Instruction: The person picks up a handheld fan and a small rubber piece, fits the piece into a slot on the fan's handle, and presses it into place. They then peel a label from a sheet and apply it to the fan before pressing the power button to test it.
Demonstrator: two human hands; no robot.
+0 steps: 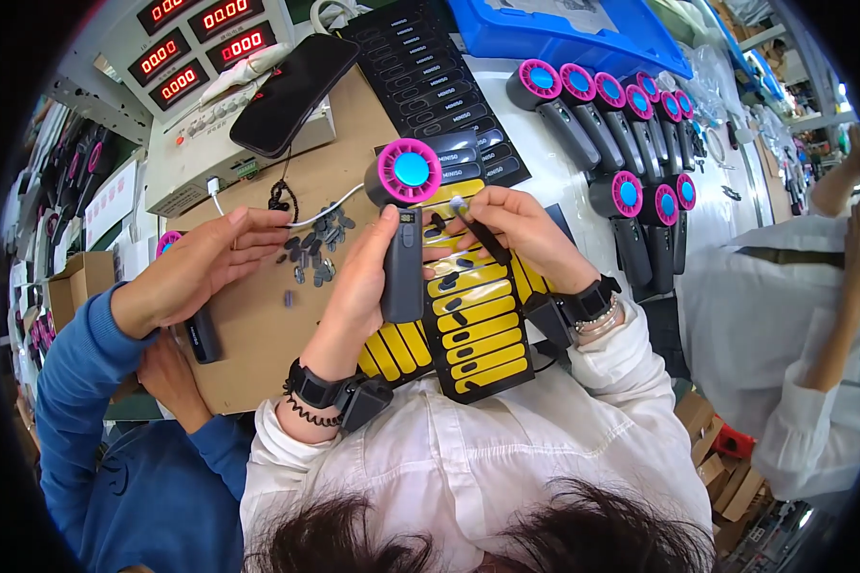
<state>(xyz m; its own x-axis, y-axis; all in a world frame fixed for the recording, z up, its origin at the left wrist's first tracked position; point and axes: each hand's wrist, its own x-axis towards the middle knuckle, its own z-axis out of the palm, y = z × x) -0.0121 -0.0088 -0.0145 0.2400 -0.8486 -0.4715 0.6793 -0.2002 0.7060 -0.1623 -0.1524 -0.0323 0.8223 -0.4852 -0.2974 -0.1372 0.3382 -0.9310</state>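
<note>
My left hand [355,291] is closed around the dark grey handle of a handheld fan [404,272]. Its round head, with a pink ring and a blue centre, points up and away from me. To its right, my right hand [526,229] pinches a short dark stick-like piece [487,241] with a pale tip, close beside the fan handle; its exact kind is unclear. Under both hands lie black sheets with yellow strips [487,334], some bearing small dark pieces. Loose small dark pieces [323,239] are scattered on the brown board [268,368] left of my left hand.
A co-worker's hand [196,267] in a blue sleeve reaches in from the left, near a white cable [333,208]. Behind stand a meter box [201,162] with red displays, a black phone [291,95] and a blue tray [564,38]. Several fans [631,196] lie at the right.
</note>
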